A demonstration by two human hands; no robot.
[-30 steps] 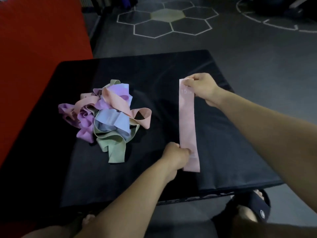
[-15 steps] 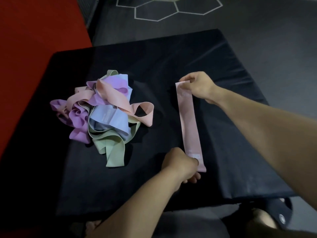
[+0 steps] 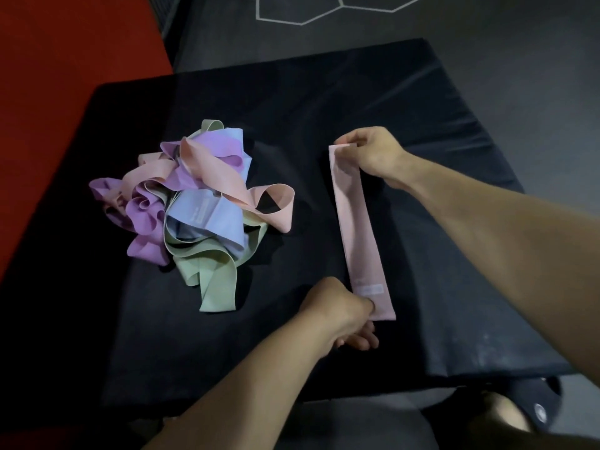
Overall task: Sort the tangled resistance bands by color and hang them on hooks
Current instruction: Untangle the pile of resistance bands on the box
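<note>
From the head camera we see a pink band (image 3: 358, 228) lying flat and straight on the black mat (image 3: 324, 102), right of the tangled pile of bands (image 3: 198, 212). Our right hand (image 3: 373, 154) pinches the band's far end; our left hand (image 3: 337, 311) pinches its near end, fingers curled. The pile mixes purple, pink, blue and green loops, well apart from the pink band.
</note>
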